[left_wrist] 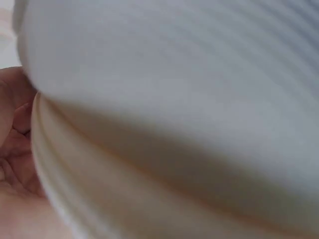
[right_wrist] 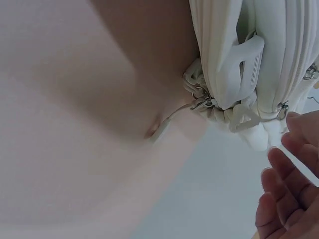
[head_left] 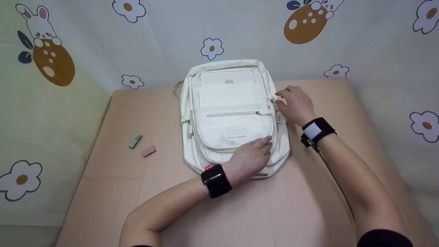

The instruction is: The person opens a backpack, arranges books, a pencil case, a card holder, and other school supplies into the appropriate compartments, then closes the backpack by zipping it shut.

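A cream-white backpack (head_left: 226, 92) lies front side up on the table. My left hand (head_left: 249, 157) rests across its lower front pocket with the fingers extended; in the left wrist view, pale fabric (left_wrist: 164, 59) fills most of the picture and partly covers that hand. Beside the bag's right edge is my right hand (head_left: 296, 104), thumb and forefinger apart and the other fingers loosely bent. Its thumb tip comes right up to a metal zipper pull (right_wrist: 282, 110) in the right wrist view. Another zipper pull with a pale tab (right_wrist: 160, 130) hangs over the tabletop.
Left of the backpack lie a small green block (head_left: 135, 141) and a small pink block (head_left: 149, 151). A patterned curtain (head_left: 164, 44) stands behind and beside the table (head_left: 113, 192). A cable (head_left: 334, 181) runs along my right forearm.
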### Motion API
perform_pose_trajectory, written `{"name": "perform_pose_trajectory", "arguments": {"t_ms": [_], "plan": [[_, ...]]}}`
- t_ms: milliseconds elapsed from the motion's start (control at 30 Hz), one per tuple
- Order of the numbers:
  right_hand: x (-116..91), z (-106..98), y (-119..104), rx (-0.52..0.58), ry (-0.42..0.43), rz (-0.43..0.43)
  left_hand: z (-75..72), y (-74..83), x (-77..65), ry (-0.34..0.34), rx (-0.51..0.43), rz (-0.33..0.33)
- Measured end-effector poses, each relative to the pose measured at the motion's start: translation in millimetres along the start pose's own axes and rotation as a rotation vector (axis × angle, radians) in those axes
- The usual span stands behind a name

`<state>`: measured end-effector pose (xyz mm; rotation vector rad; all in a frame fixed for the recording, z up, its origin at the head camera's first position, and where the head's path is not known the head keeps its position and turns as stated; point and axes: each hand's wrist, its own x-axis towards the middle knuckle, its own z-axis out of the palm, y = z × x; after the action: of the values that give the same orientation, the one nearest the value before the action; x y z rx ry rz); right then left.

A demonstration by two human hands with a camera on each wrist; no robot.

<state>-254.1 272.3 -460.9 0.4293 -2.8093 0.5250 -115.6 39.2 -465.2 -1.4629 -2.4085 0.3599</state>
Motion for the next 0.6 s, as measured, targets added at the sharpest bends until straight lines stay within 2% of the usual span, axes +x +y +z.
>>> {"name": "perform_pose_trajectory", "arguments": {"t_ms": [133, 267, 367, 467, 533, 600], "plan": [[-8.2, 0.0, -2.5, 0.039, 0.021, -0.091, -8.0, -9.3, -1.9, 0.045, -0.127, -0.048], [-12.3, 4.2, -5.2, 0.084, -0.007, -0.135, -17.5, -24.6, -3.0, -0.030, -0.232, -0.181], [-12.8, 7.5, -6.7, 0.119, -0.032, -0.122, -19.7, -35.7, -4.9, -0.098, -0.287, -0.325], [-11.7, 9.3, -9.1, 0.144, -0.052, -0.100, -17.9, -42.9, -7.5, -0.126, -0.320, -0.440], [-10.8, 10.0, -10.6, 0.158, -0.066, -0.078, -16.3, -45.5, -8.8, -0.138, -0.335, -0.476], [-9.9, 10.6, -11.8, 0.171, -0.081, -0.050, -15.5, -47.6, -8.8, -0.152, -0.347, -0.480]]}}
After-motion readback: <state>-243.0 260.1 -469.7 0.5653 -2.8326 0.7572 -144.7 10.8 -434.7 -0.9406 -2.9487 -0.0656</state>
